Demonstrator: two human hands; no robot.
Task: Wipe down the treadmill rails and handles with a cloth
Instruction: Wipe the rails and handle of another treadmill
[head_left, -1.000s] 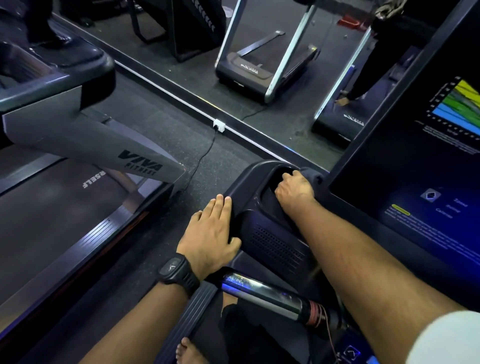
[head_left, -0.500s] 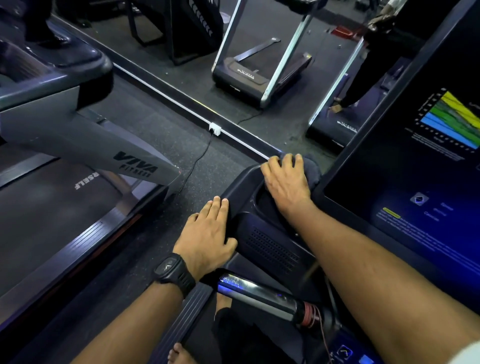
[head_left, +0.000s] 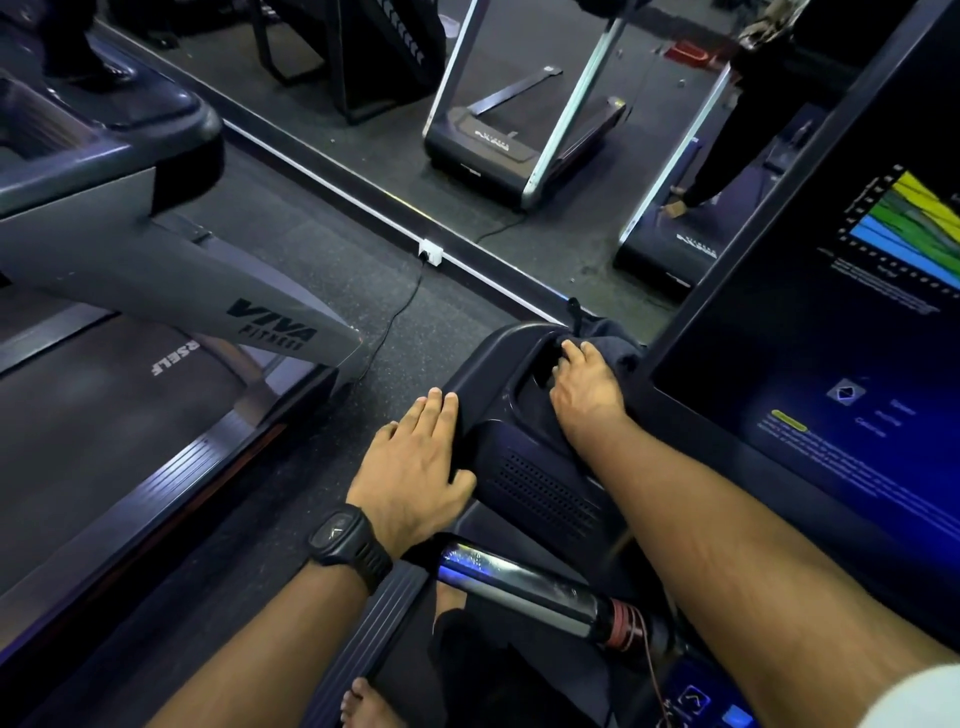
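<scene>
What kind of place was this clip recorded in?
Most likely a gym. A neighbouring treadmill marked VIVA FITNESS stands on the left, the wall mirror ahead reflects more treadmills, and a lit console screen on the right shows a coloured workout chart.

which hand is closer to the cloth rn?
Right. The right hand rests directly on the cloth at the pocket of the console; the left hand lies flat on the console's outer edge, clear of it.
</scene>
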